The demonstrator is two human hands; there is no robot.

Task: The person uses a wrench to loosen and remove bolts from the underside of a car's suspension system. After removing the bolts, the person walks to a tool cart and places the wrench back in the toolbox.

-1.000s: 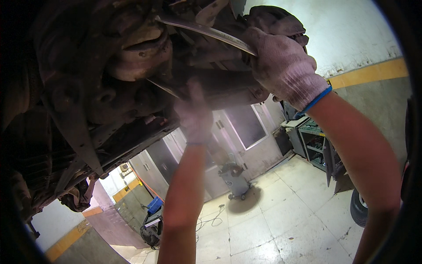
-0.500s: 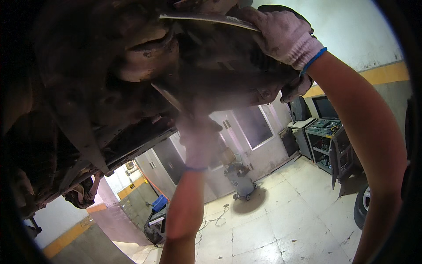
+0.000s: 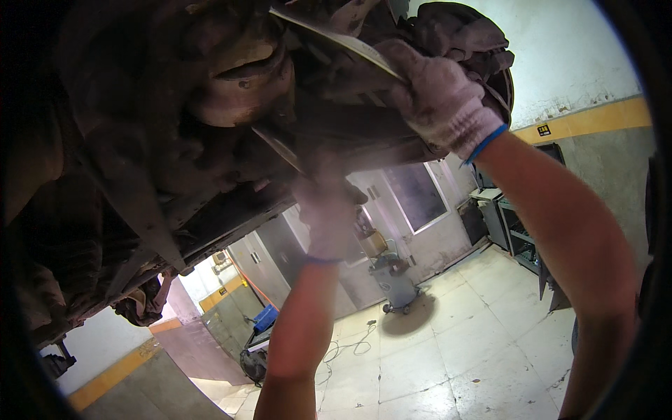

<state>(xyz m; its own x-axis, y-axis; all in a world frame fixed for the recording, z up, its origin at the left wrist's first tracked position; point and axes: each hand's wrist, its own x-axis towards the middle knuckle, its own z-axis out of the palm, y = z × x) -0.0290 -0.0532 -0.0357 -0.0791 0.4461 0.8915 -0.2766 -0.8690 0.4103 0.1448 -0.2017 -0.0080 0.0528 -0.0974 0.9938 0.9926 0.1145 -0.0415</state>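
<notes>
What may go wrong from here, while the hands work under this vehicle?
The strip could slip from the right hand. The blurred left hand, below the rounded part, might knock against the vehicle's underside. Both forearms are bare beneath it, so scrapes or falling dirt seem possible.

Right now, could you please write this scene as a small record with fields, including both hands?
Left hand: gloved, blurred, at the near end of the lower metal strip; grip unclear
Right hand: gloved, blue cuff edge; grip closed on the upper metal strip
Strips: far ends lie by a rounded metal part; whether they join behind it cannot be seen
Overhead: dark vehicle underside
Floor: pale tiles, with a grey wheeled unit and a dark cable
</notes>
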